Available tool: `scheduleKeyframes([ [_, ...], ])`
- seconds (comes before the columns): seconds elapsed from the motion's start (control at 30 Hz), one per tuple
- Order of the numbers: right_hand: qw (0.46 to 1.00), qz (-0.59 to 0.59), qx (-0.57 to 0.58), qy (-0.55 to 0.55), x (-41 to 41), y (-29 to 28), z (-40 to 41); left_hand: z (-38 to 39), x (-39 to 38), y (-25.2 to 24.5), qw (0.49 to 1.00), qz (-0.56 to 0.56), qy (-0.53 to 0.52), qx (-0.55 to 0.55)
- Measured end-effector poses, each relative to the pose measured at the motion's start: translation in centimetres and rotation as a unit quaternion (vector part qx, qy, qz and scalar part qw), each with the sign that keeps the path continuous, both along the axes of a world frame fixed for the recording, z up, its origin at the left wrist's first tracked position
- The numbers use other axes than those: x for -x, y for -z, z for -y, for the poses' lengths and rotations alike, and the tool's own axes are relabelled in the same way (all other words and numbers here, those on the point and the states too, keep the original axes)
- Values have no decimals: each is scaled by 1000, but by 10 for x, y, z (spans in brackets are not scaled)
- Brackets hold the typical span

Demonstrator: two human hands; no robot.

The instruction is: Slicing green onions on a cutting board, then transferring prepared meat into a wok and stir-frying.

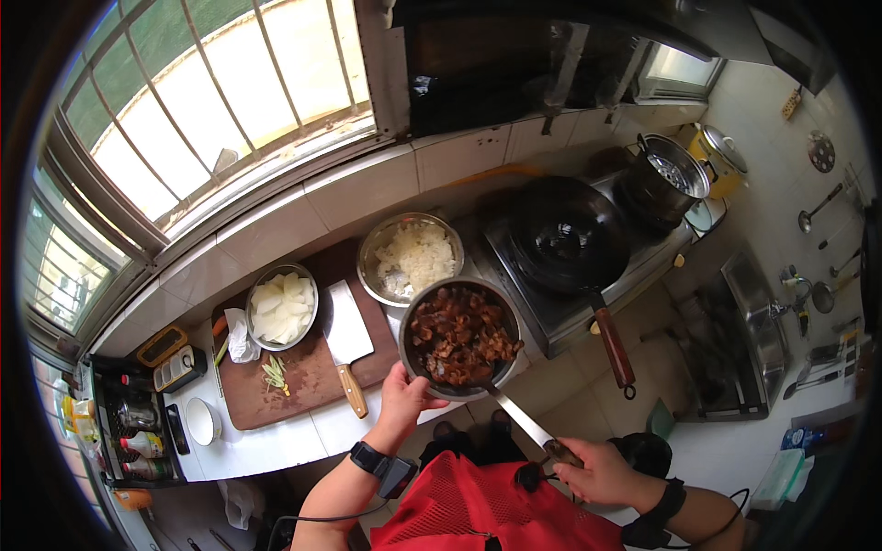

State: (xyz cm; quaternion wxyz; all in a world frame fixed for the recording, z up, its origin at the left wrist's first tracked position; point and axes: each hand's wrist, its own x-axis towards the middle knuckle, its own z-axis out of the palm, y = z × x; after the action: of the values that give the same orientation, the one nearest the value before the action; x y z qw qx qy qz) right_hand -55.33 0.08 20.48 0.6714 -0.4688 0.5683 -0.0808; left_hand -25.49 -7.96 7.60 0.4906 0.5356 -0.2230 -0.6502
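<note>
My left hand [406,399] grips the near left rim of a metal bowl [463,394] filled with browned, sauced meat pieces [462,334]. In my right hand [589,468] is the handle of a metal ladle or turner [524,417], whose head is hidden at the meat. Behind this bowl stands a steel bowl of cooked rice [417,258]. A bowl of white vegetable slices [282,308] rests on the wooden cutting board [310,386], beside a cleaver [350,330] and some shredded green and yellow pieces [275,375].
A black wok [568,234] sits on the stove [530,303], its wooden handle [613,348] jutting over the front edge. Farther right is a steamer pot [668,172]. A small white bowl [203,421] and a bottle rack [141,441] stand left, a sink [751,324] at right.
</note>
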Motion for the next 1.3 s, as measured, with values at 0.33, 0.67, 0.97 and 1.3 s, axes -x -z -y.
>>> scheduleKeyframes([
  [0.33, 951, -120, 272, -85, 25, -43, 66, 76, 43, -67, 997, 18, -24, 68],
  [0.67, 950, -133, 275, -61, 60, -58, 127, 136, 95, -78, 993, 31, -50, 102],
  [0.97, 889, -208, 389, -121, 72, -50, 155, 152, 121, -62, 989, -1, -97, 107],
  [1.3, 867, -180, 445, -137, 74, -50, 166, 156, 127, -68, 983, -2, -152, 107],
])
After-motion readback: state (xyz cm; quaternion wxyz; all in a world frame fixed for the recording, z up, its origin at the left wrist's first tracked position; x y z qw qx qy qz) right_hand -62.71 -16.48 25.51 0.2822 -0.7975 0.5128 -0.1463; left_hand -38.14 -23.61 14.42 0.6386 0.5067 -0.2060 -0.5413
